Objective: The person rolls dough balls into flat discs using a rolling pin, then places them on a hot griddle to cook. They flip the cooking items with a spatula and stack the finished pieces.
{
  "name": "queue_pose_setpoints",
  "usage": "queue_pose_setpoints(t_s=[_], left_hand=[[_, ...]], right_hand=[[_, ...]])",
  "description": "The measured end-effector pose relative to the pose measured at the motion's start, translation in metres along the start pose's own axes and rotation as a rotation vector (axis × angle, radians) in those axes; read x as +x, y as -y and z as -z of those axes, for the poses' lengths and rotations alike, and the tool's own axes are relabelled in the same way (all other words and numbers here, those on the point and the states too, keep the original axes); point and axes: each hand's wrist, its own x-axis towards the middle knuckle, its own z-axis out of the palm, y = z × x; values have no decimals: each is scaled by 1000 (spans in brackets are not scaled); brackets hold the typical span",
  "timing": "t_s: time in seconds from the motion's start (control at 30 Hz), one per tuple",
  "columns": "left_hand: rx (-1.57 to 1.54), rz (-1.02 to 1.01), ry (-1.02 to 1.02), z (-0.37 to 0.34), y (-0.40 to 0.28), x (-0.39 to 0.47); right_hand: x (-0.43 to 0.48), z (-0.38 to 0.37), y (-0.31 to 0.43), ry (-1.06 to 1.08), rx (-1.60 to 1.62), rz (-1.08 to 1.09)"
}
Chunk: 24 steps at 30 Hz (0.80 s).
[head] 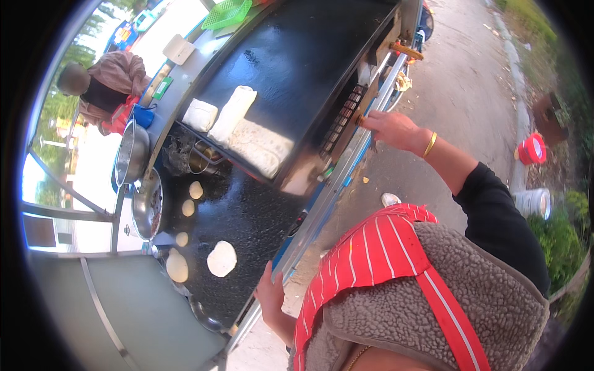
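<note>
My right hand (392, 130) has its fingers around a small wooden knob (360, 120) on a panel along the griddle's front side. Beside that panel, a dark slot shows a metal grate (343, 121). My left hand (270, 293) rests on the metal front edge (310, 234) of the cart, fingers apart, holding nothing. Near it, a round flat piece of dough (222, 259) lies on the dark worktop (246, 222), with several smaller dough pieces (188, 208) behind. On the black griddle (297, 60) are a folded flatbread (200, 116), a rolled one (234, 113) and wider ones (260, 146).
A steel bowl with dark filling (147, 208) and another steel bowl (132, 153) stand at the far side. A metal pot (203, 157) sits beside the griddle. A wooden handle (407, 50) juts over the front rail. Another person (111, 88) is beyond the counter.
</note>
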Motion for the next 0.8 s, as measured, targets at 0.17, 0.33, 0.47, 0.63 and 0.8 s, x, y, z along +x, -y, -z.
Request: queue_pose_setpoints(t_s=[0.17,0.33,0.47,0.63,0.8], left_hand=[[-126,-335,189,-49,-126,29],[-360,-472,430,-88,-269,55],[-895,-164,496,-124,-359,80],[-1249,57,521,-152,-400,97],[-1208,48,415,-153,-400,89]], right_hand=[[-17,79,-56,-147,446,285],[-87,174,-196,-768,1078,303],[-103,139,-250,-729,1257,-116],[-105,68,-234,-442,1640,-276],[-124,32,-213,-285,1513,-326]])
